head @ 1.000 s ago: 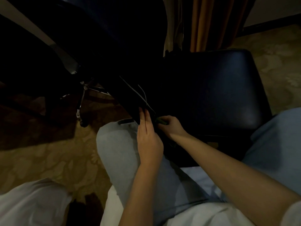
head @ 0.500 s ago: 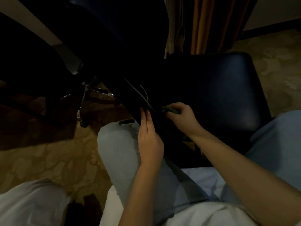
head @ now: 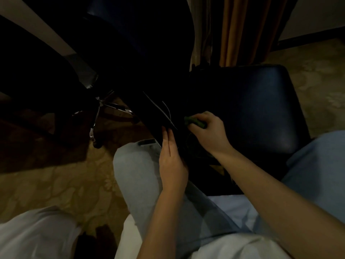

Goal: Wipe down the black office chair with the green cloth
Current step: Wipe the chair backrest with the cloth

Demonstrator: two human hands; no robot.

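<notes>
Chair: the black office chair [head: 252,109] has dark, smooth padding with a faint bluish sheen. Its broad pad fills the right centre, just beyond the person's knees.
Chair base: chrome legs [head: 112,106] and 1 castor show left of the pad, in deep shadow.
Cloth: the green cloth [head: 196,122] shows only as a small bunched strip. It is pressed on the dark chair surface at the pad's left edge.
Right hand: the right hand [head: 209,133] is knuckles up, its fingers curled round the cloth and gripping it. The arm reaches in from the lower right.
Left hand: the left hand [head: 171,157] has straight fingers held together, laid against a dark chair panel just left of the right hand. It holds nothing.
Change: over the last 1.0 s the right hand and cloth have slid up and rightward along the chair, hardly at all in the last 0.5 s. The left hand has stayed put.
Around: patterned carpet [head: 46,184], orange curtain [head: 239,30], pale jeans [head: 134,174].
</notes>
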